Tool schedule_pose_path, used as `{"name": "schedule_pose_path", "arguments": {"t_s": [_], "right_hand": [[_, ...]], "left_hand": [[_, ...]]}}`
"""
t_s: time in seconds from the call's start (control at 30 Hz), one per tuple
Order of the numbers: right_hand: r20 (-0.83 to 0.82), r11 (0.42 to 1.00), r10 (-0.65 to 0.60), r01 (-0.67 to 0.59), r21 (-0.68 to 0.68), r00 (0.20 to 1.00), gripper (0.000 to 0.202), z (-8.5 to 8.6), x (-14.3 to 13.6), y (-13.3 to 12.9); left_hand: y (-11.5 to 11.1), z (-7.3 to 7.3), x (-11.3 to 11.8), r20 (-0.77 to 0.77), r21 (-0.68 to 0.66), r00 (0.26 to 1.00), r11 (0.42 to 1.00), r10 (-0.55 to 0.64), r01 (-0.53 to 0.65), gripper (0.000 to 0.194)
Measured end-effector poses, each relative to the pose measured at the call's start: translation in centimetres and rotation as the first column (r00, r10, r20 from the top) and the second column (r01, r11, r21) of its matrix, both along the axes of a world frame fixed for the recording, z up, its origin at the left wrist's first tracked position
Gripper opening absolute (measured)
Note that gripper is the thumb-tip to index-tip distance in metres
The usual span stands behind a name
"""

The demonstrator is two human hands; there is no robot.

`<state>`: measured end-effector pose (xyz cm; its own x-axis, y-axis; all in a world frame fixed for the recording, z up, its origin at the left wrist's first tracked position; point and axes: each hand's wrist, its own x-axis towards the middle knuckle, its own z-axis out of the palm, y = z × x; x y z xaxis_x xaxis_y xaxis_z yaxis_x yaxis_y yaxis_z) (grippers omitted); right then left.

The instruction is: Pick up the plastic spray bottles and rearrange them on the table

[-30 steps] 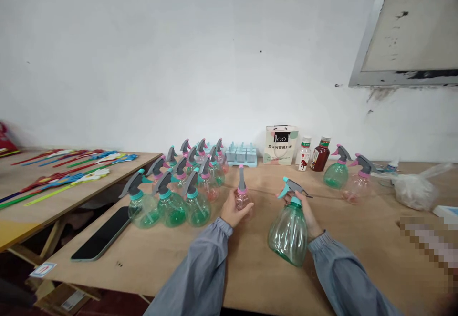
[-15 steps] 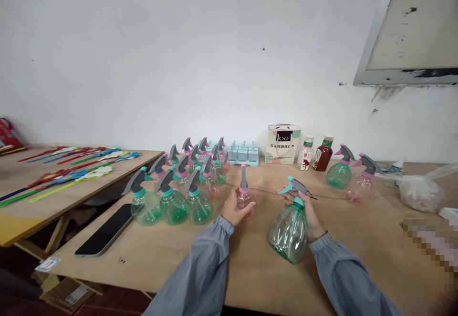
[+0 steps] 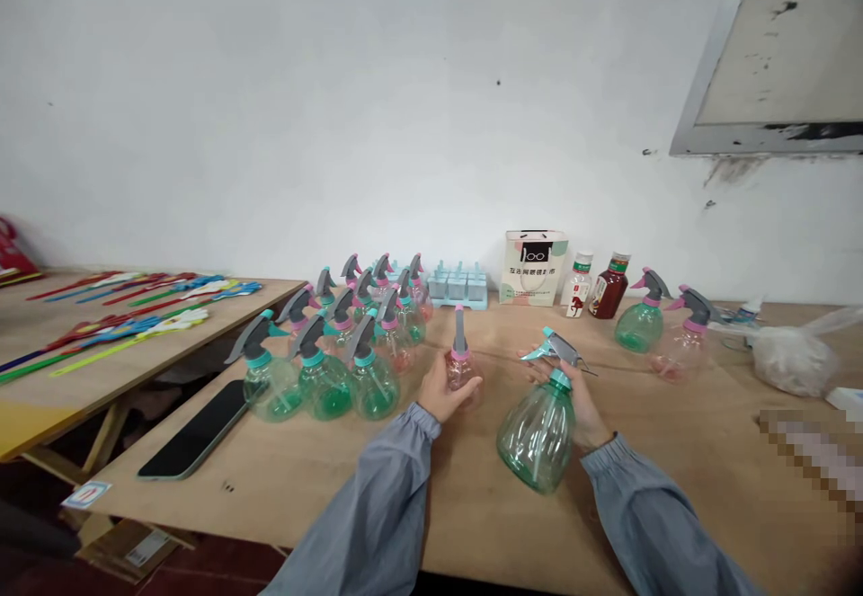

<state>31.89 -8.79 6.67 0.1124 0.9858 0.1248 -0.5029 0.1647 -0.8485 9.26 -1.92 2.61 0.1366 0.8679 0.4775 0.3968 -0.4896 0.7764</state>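
Observation:
My left hand (image 3: 445,391) is closed around a clear pink spray bottle (image 3: 465,369) with a grey and pink trigger head; the bottle stands upright on the table. In my right hand (image 3: 585,412) is a clear green spray bottle (image 3: 538,439), gripped by its neck and grey and teal head, its body tilted down to the left. Some of the right fingers are hidden behind it. To the left stands a cluster of green and pink spray bottles (image 3: 326,385). Two more, a green spray bottle (image 3: 638,327) and a pink spray bottle (image 3: 680,350), stand at the right.
A black phone (image 3: 192,437) lies at the left edge. Along the wall are a light blue mold (image 3: 458,289), a paper bag (image 3: 534,268), a white bottle (image 3: 578,288) and a dark red bottle (image 3: 610,289). A plastic bag (image 3: 794,360) sits right. Colourful hand-shaped items (image 3: 138,331) cover another table.
The green bottle in my right hand has shifted slightly left and tilted a little more. My left hand keeps its hold on the pink bottle. The view has moved slightly.

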Motion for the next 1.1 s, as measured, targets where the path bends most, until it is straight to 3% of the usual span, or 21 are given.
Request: {"name": "schedule_pose_path", "arguments": {"t_s": [0.17,0.37,0.6,0.83,0.93,1.0,1.1], "right_hand": [[0.009,0.989,-0.135,0.135,-0.067,0.991,0.036,-0.3,0.1,0.2],[0.070,1.000,-0.016,0.015,0.017,0.997,0.039,0.2,-0.4,-0.3],[0.076,0.949,-0.311,0.314,-0.022,0.947,0.036,-0.9,0.7,0.6],[0.137,0.922,-0.374,0.351,0.162,0.917,0.045,1.2,3.7,0.3],[0.129,0.826,-0.554,0.523,0.209,0.823,0.047,2.0,6.7,0.2],[0.152,0.712,-0.696,0.648,0.272,0.702,0.047,2.3,9.5,-0.1],[0.225,0.496,-0.868,0.777,0.388,0.442,0.048,2.1,14.4,-1.3]], "left_hand": [[0.0,0.0,0.0,-0.005,-0.002,1.000,1.000,0.008,-0.008,0.063],[-0.1,0.2,0.0,-0.014,-0.019,1.000,1.000,-0.002,0.001,0.063],[-0.1,0.2,0.0,0.027,-0.001,1.000,1.000,-0.002,0.002,0.062],[-0.2,0.3,0.0,-0.004,-0.016,1.000,1.000,-0.012,0.012,0.062],[-0.3,0.4,0.0,-0.008,-0.019,1.000,1.000,-0.012,0.011,0.062],[-0.3,0.4,0.0,-0.011,-0.020,1.000,1.000,-0.007,0.007,0.062],[-0.2,0.3,0.0,0.002,-0.021,1.000,1.000,-0.008,0.008,0.062]]}}
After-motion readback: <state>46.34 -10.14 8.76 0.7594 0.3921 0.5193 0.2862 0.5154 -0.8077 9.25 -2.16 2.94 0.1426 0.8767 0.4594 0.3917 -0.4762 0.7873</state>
